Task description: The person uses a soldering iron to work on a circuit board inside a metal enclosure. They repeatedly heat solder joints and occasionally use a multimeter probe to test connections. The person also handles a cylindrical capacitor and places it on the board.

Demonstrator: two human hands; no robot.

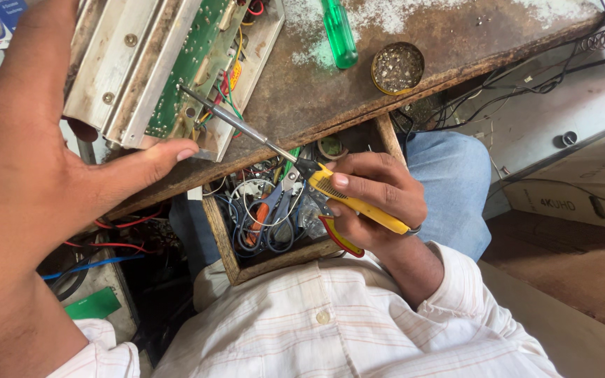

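Soldering iron, yellow handle, metal shaft: gripped pen-fashion in the right hand, fingers closed round the handle, tip resting on the near edge of the green circuit board. Board sits in a grey metal chassis on the rusty bench; left hand braces the chassis, thumb on its lower edge, palm spread. Step judged: soldering a joint at the board edge; next move calls for a steady tip. Nearby: green screwdriver, round tin, open drawer of wires.
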